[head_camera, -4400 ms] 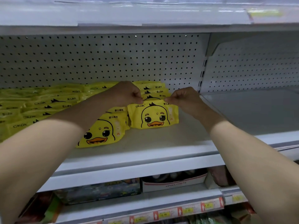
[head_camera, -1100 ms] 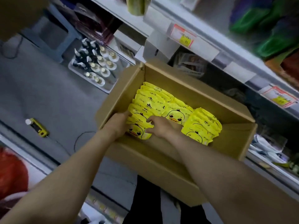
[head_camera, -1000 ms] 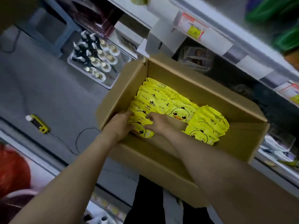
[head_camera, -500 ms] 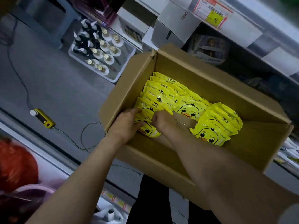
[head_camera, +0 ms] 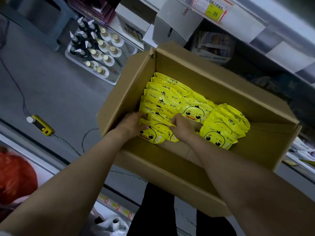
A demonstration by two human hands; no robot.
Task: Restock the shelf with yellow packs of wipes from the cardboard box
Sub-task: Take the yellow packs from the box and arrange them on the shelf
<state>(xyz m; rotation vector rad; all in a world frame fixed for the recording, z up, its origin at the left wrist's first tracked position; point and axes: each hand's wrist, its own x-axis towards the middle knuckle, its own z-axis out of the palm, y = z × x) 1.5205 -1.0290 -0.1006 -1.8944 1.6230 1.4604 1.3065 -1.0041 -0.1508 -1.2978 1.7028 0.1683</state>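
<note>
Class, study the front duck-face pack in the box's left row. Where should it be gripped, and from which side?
Grip the front pack by its top edge, both ends, from above. It leans in a tight row beside the cardboard box wall, so only the top is free.

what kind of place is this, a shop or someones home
Most likely a shop aisle being restocked. A price label marked 35 hangs on the shelf edge, boxed goods sit on the shelf below, and an open cardboard box holds yellow packs of wipes.
</note>
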